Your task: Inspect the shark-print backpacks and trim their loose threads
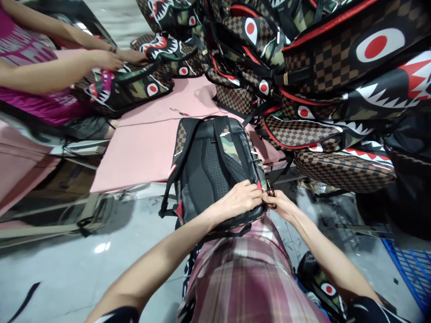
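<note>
A black backpack (202, 179) with checkered and camouflage sides lies back panel up, its near end over my lap and its far end on the pink table. My left hand (240, 197) rests across its lower right edge, fingers closed on the edge by a small red tab (259, 185). Right beside it, my right hand (281, 204) is closed around small scissors (271, 195) with dark loop handles. Their thin metal tip points up along the bag's side. The exact spot between my fingertips is too small to make out.
Checkered shark-face backpacks (323, 89) are piled high on the right. A pen-like tool (181, 112) lies on the pink table (134, 152). At upper left, another person's hands (111, 60) work on a camouflage backpack (141, 87). A blue crate (411, 269) stands at lower right.
</note>
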`<state>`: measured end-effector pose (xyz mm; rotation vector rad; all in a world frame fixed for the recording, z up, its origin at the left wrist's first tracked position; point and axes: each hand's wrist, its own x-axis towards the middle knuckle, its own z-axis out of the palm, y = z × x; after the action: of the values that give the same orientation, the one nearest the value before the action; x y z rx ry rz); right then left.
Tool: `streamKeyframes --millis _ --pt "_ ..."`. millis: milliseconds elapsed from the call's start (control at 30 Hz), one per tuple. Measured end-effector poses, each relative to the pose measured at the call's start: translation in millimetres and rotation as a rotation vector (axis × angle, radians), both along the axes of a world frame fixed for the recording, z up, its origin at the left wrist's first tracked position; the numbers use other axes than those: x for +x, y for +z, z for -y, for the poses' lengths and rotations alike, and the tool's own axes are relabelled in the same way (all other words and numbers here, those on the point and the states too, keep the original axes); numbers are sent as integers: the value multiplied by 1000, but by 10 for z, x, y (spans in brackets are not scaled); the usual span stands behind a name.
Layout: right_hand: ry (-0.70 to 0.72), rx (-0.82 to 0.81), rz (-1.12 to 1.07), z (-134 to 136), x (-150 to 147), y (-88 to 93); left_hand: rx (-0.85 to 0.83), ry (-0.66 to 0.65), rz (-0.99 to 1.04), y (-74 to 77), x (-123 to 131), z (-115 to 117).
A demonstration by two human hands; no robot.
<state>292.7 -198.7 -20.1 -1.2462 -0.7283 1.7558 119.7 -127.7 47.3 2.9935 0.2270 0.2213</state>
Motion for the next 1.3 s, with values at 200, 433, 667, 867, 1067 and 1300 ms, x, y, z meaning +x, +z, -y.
streamKeyframes --millis 200,433,667,867,1067,1300 --pt "35 -51 -47 -18 -96 -57 -21 -69 46 -171 -111 29" --pt "57 192 436 26 -35 65 -228 396 291 -666 -249 348" --pt "158 370 978 173 47 305 -746 628 478 -640 -215 506" --pt "132 338 786 198 -178 72 -1057 806 496 -575 -155 491" --pt "57 339 767 247 -239 3 -1357 1001 516 -667 -103 564" --pt "220 517 1253 275 -4 329 -787 869 511 -589 -92 604"
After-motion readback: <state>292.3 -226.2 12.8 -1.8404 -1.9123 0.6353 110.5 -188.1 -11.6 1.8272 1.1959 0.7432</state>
